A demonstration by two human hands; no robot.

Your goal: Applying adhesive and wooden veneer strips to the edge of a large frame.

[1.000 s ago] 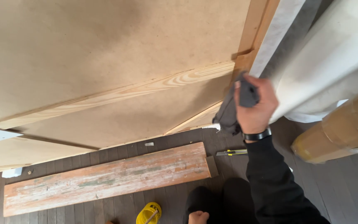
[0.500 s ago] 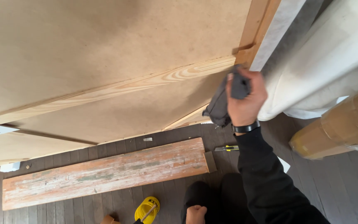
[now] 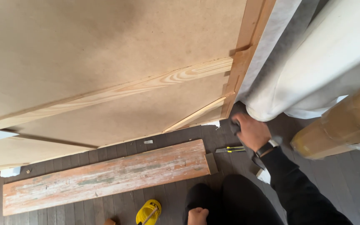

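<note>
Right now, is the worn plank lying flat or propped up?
Flat. The worn plank lies full-length on the dark floorboards, beside the leaning panel frame, with neither end raised.

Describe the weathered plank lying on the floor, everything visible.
The long weathered wooden plank with worn reddish and pale paint lies flat on the dark wood-board floor, running left to right and rising slightly toward the right. Its surface looks scuffed and patchy, with bare wood showing. A small dark block sits against its right end. It lies just in front of the tan fibreboard panel. Neither hand touches it.
</note>
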